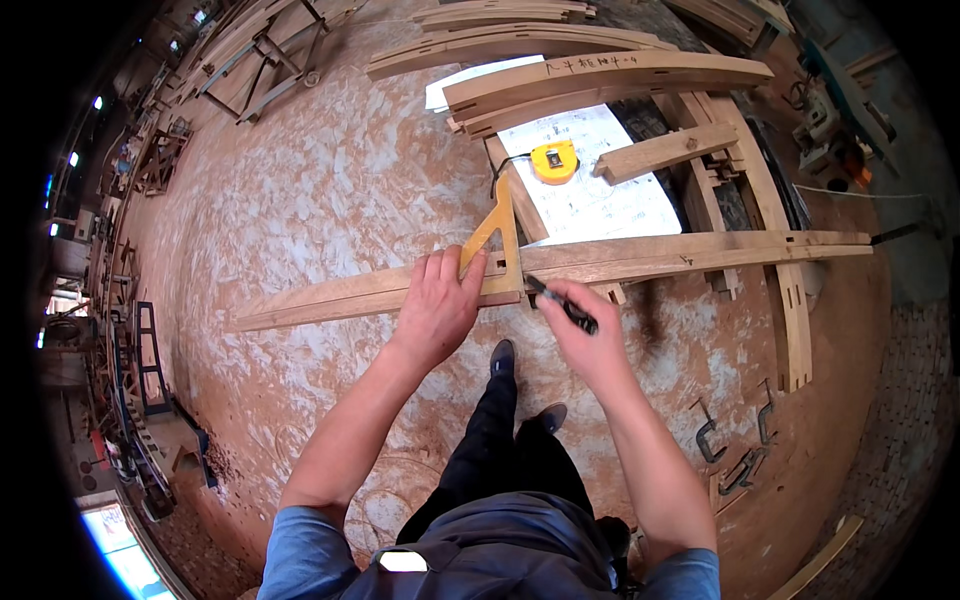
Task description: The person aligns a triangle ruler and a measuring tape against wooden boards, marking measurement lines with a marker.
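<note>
A long wooden beam (350, 293) lies crosswise in front of me. My left hand (437, 308) is closed on a yellow triangular set square (510, 230), holding it against the beam, with the square's tip pointing away from me. To the right of the square's edge, my right hand (585, 335) grips a black pen-like marking tool (574, 314). Its tip is at the beam's near side, close to the square; whether it touches the wood I cannot tell. A dark slot shows in the beam beside my left fingertips.
Beyond the beam, a yellow tape measure (554, 162) rests on white paper sheets (610, 205). A short wooden block (668, 152) and curved beams (610, 82) lie around them on a timber support (795, 330). Clamps (742, 470) sit on the floor at right.
</note>
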Demonstrator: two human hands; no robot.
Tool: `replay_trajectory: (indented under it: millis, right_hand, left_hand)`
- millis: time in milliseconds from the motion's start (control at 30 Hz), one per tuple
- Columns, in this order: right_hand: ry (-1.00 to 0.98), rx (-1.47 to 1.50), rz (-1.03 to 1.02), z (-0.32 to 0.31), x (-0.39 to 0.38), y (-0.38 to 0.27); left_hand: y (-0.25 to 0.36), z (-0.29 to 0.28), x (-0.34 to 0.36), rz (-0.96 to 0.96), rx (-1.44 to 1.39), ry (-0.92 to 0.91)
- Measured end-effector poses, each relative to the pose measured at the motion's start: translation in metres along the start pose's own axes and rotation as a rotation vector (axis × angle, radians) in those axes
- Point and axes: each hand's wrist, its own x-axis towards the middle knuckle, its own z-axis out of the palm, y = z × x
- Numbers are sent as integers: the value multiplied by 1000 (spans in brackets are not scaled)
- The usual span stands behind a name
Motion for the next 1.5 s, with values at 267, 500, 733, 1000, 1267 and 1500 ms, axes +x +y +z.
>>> replay_trajectory:
  millis: [267,500,733,1000,1267,1500]
  right_hand:
    - [-61,-45,99,-13,-79,10]
    - [94,70,537,-43,-173,63]
    - [-40,248,383,-37,-194,39]
    - [-63,189,309,-16,-195,0]
    - [134,327,329,-16,-217,13]
    - [268,419,292,-19,-217,23]
  left_hand:
    - [-4,-8,3,-15,-15,-18]
    - [-8,-34,-62,-266,-324,119]
    - [67,-45,-123,-260,-584,90]
    - [145,-41,-109,-38,-648,10]
    - [168,-46,-113,-34,-803,-90]
    - [158,-45,-105,78,-936,-69]
